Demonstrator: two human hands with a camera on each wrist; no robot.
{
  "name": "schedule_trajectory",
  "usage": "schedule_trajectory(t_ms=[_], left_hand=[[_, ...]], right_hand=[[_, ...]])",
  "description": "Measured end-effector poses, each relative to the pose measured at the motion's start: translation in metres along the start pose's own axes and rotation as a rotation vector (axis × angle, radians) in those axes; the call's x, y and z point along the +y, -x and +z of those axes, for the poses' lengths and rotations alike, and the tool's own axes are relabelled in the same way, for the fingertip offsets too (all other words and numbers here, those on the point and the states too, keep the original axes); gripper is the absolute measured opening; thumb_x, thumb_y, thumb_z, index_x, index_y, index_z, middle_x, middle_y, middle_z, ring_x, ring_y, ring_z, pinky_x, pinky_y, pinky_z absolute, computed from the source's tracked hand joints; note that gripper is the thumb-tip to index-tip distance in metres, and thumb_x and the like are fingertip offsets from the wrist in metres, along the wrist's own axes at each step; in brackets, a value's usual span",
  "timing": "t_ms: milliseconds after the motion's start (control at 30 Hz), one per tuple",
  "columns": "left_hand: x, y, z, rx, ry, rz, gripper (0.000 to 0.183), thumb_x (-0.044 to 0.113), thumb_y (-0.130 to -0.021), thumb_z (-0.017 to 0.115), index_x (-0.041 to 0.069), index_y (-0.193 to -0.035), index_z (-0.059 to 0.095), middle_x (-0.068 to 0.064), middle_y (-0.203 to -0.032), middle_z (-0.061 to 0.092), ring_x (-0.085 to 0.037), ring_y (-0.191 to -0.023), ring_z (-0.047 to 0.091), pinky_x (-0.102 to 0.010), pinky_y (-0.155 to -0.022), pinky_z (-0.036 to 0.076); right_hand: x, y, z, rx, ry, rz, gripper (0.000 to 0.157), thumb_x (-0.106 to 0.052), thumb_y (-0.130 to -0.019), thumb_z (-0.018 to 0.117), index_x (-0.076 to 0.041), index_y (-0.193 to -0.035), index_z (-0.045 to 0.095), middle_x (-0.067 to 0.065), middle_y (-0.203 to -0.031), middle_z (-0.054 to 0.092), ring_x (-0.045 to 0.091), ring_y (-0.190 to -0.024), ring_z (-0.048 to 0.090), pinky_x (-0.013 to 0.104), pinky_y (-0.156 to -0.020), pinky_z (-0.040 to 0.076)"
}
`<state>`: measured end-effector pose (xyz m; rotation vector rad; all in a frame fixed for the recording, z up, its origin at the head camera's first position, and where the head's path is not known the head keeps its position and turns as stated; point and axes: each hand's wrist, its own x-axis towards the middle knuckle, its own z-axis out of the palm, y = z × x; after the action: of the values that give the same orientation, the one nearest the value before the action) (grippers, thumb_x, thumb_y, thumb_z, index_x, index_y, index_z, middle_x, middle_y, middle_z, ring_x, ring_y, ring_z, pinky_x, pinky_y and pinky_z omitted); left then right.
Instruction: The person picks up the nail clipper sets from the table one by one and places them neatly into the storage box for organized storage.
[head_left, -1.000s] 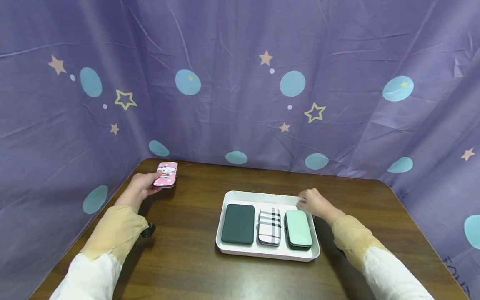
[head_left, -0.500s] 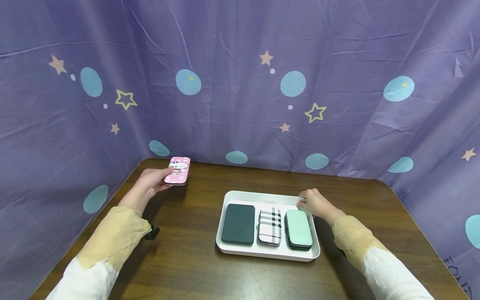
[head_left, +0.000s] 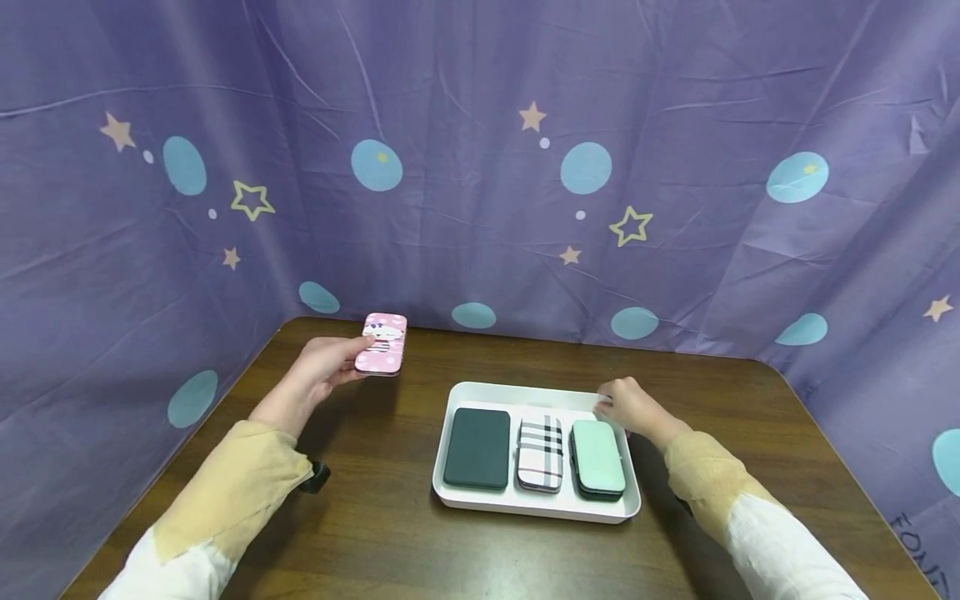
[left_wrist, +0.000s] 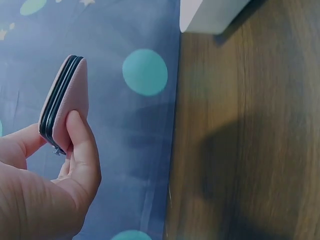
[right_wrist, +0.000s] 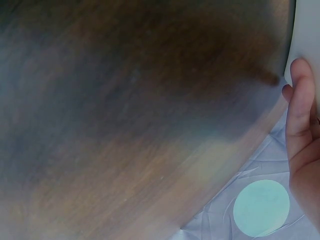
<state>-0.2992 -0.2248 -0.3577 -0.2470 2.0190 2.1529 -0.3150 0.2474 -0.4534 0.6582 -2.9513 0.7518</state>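
In the head view my left hand (head_left: 326, 362) holds a pink hinged case (head_left: 390, 354) with a white cat print, raised over the back left of the table. The left wrist view shows thumb and fingers pinching the case (left_wrist: 75, 92) by one end; its dark metal frame is closed, with a small clasp. At the back right corner of a white tray (head_left: 525, 502), my right hand (head_left: 637, 408) grips the rim. Fingers lie along the tray's outer wall (right_wrist: 307, 35) in the right wrist view. Inside the tray are a dark green case (head_left: 477, 447), a plaid case (head_left: 539, 467) and a mint green case (head_left: 598, 454).
The brown wooden table (head_left: 405, 550) has rounded back corners. A purple curtain (head_left: 480, 233) with stars and blue ovals hangs right behind it and along both sides.
My left hand has carried the pink case to the right along the back of the table, closer to the tray. The right hand and tray have stayed in place.
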Motion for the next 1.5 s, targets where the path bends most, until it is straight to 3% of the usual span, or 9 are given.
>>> schedule_trajectory(t_ms=[400,733,1000,1500], left_hand=[[-0.005,0.007,0.022,-0.070,-0.010,0.013,0.017,0.008,-0.092,0.059,-0.005,-0.101,0.052,0.003,-0.069,0.066,-0.005,-0.064,0.064,-0.020,-0.059,0.055],[-0.011,0.020,0.044,-0.165,-0.029,0.064,0.030,0.014,-0.083,0.071,-0.008,-0.098,0.058,0.000,-0.074,0.068,-0.008,-0.068,0.066,-0.023,-0.062,0.056],[-0.019,0.023,0.059,-0.162,-0.076,0.017,0.031,0.009,-0.090,0.061,-0.014,-0.109,0.052,0.001,-0.074,0.068,-0.007,-0.067,0.065,-0.022,-0.061,0.055],[-0.031,0.031,0.083,-0.210,-0.079,-0.006,0.033,0.008,-0.089,0.063,-0.015,-0.109,0.052,-0.003,-0.076,0.068,-0.012,-0.068,0.066,-0.025,-0.062,0.056]], right_hand=[[0.000,-0.001,-0.001,-0.009,0.011,-0.007,0.009,-0.001,-0.083,0.068,-0.003,-0.076,0.064,0.008,-0.066,0.063,0.005,-0.031,0.047,0.023,-0.033,0.042],[0.001,0.000,0.001,-0.004,0.022,-0.003,0.008,-0.002,-0.083,0.068,-0.003,-0.076,0.064,0.009,-0.067,0.064,0.005,-0.032,0.047,0.021,-0.034,0.042],[0.001,0.001,0.001,0.009,0.032,-0.012,0.010,-0.002,-0.082,0.069,-0.002,-0.074,0.063,0.009,-0.067,0.063,0.004,-0.032,0.047,0.021,-0.034,0.042],[0.001,0.000,0.001,0.000,0.019,0.005,0.007,-0.001,-0.083,0.068,0.004,-0.088,0.066,0.016,-0.077,0.067,0.005,-0.032,0.047,0.022,-0.033,0.042]])
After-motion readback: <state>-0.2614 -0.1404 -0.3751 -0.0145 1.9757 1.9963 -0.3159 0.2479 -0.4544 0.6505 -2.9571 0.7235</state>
